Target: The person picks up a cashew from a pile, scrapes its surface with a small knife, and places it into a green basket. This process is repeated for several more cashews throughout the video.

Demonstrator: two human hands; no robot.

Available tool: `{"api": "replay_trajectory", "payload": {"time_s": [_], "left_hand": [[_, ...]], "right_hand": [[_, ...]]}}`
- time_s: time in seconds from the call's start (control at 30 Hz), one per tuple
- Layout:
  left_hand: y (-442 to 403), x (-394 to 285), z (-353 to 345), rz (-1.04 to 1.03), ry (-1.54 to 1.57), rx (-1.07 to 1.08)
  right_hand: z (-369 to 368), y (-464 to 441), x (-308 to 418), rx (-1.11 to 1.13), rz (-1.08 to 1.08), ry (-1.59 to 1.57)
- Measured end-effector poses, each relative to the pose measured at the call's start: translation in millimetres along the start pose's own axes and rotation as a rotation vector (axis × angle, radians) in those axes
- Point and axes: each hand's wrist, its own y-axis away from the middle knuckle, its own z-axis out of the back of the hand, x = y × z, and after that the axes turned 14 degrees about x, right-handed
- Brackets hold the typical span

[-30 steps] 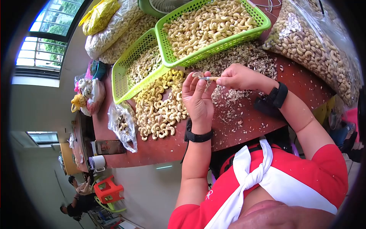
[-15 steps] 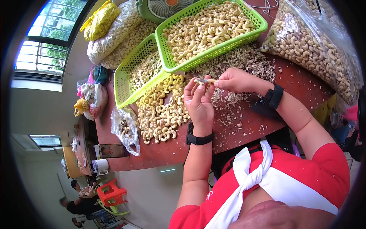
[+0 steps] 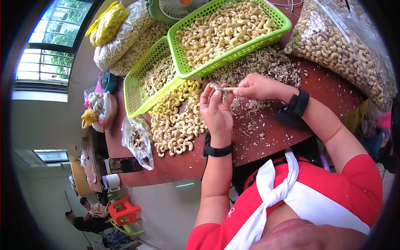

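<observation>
In the head view, at the middle of the table (image 3: pixel 175 170), the left hand (image 3: pixel 216 114) is palm up, fingertips narrowed on one nut (image 3: pixel 213 85), largely hidden. The right hand (image 3: pixel 252 86) grips the handle of a small knife (image 3: pixel 228 88). The blade points left and meets the nut at the left fingertips; exact contact is too small to confirm.

Both hands are above the table, just right of the loose nuts (image 3: pixel 177 121) and near the flakes (image 3: pixel 266 64). The left basket (image 3: pixel 131 88) and the right basket (image 3: pixel 237 54) lie beyond. A large bag (image 3: pixel 341 58) lies far right.

Recommended technique:

1. Pinch the nut firmly but lightly; a curved kernel probably breaks under pressure.
2. Hold the knife close to the blade and use short, shallow strokes.
3. Keep the left thumb out of the blade's line; a slip is the main risk.
4. Turn the nut with the left fingers, rather than twisting the knife.
5. Work over the flakes, away from the loose nuts.
</observation>
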Motion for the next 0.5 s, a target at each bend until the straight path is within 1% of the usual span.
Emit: {"api": "replay_trajectory", "payload": {"time_s": [0.5], "left_hand": [[1.0,2.5,0.4,-0.014,-0.01,-0.043]], "right_hand": [[0.8,-2.7,-3.0,-0.003,-0.014,0.011]]}}
